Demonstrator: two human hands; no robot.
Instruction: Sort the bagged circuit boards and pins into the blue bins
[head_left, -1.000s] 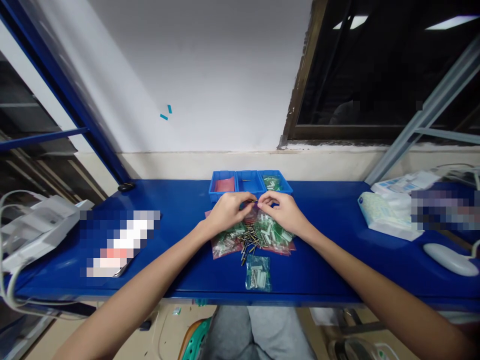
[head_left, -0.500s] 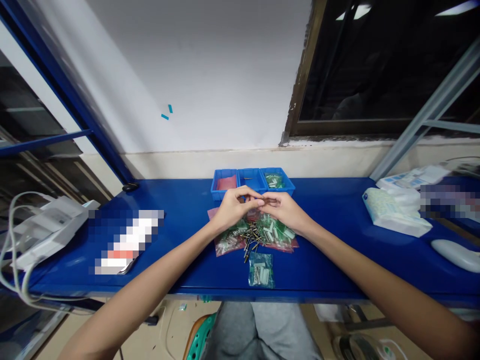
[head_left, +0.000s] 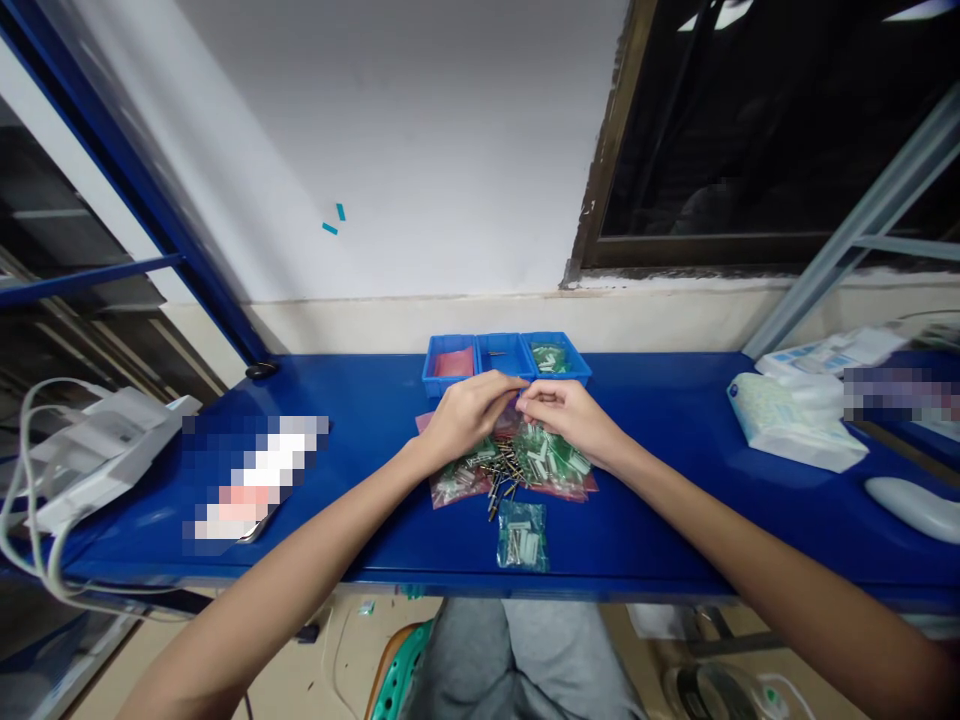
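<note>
My left hand (head_left: 471,412) and my right hand (head_left: 564,412) meet at the fingertips above the middle of the blue table. Both have their fingers pinched together; whatever they hold is too small to make out. Below them lies a loose pile of small metal pins (head_left: 504,468). Pink and green bags with white parts flank the pile, one at the left (head_left: 459,482) and others at the right (head_left: 559,465). Nearer the front edge lies a separate clear greenish bag (head_left: 523,536) of white and metal pieces. Behind my hands stand three joined blue bins (head_left: 504,354).
At the left are a white power strip (head_left: 112,450) with cables and a blurred-out flat object (head_left: 262,480). On the right sit a tissue pack (head_left: 795,425) and a white rounded object (head_left: 911,508). A wall rises behind the table (head_left: 660,400).
My left fingers have straightened and drawn together, while my right fingers have curled a little more. The whole view has shifted very slightly.
</note>
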